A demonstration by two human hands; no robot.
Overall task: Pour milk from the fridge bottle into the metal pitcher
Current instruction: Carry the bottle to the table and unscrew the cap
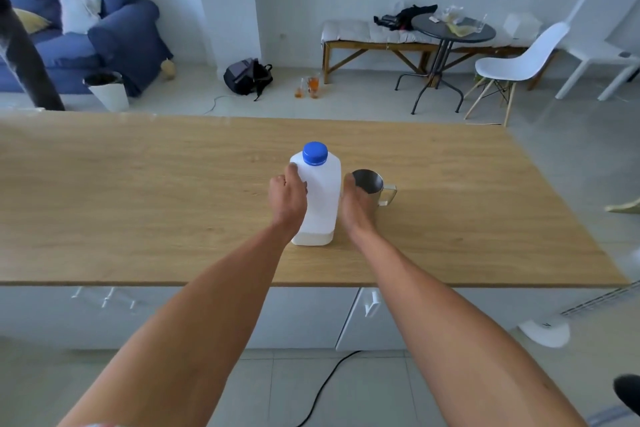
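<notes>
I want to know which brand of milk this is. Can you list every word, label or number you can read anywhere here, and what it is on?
No text can be read.
The milk bottle shows a plain white side with no label facing the camera.
Its blue cap shows no lettering.
The metal pitcher shows no markings.
A white object by the floor at right bears a small dark mark, too blurred to read.

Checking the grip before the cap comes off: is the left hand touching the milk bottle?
Touching. The head view shows the left hand wrapped against the side of the milk bottle, fingers curled on its upper left shoulder with no gap.
</notes>
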